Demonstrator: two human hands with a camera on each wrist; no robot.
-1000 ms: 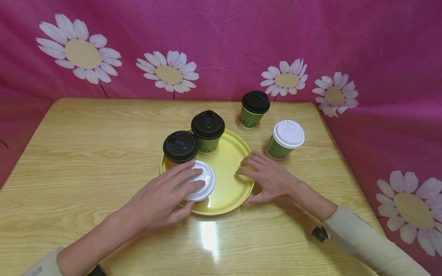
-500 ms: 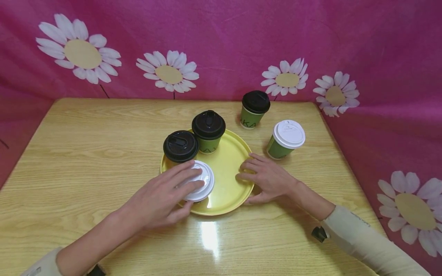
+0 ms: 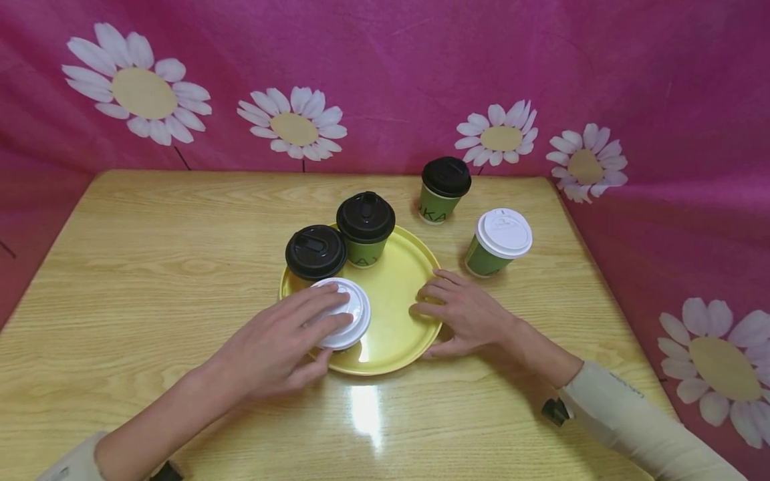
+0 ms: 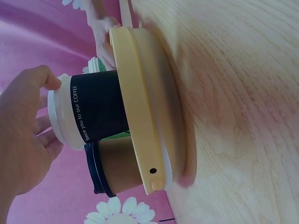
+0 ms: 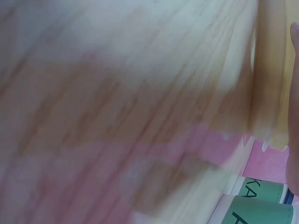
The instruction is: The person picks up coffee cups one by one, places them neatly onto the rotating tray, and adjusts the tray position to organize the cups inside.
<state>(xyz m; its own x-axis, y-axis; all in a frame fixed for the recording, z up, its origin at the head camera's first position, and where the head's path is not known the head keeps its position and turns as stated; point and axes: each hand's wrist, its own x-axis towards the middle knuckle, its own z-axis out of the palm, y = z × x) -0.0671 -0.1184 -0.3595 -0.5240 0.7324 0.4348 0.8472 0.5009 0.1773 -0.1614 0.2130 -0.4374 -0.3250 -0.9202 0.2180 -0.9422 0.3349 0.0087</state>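
Observation:
My left hand [image 3: 279, 344] holds a paper coffee cup by its white lid [image 3: 355, 314], thumb at the near rim and fingers over the top. In the left wrist view this cup's black sleeve [image 4: 98, 106] shows printed lettering. It stands upright on a round yellow tray [image 3: 394, 334]. Two black-lidded cups stand on it too, one at the left [image 3: 316, 252], the other at the back [image 3: 365, 224]. At the tray's right edge my right hand [image 3: 466, 314] grips the rim, fingers over the inside and thumb outside; the right wrist view catches only a sliver of it.
Behind the tray, on the wooden table [image 3: 180, 267], stands a green cup with a black lid [image 3: 444, 190]. Another green cup, white-lidded [image 3: 500, 240], stands just beyond my right hand. A pink flowered cloth [image 3: 385, 67] hangs along the back and sides.
The cups on the tray have turned slightly clockwise: the back one has edged right, the white-lidded one left with my left hand. My right hand stays at the rim, almost unmoved.

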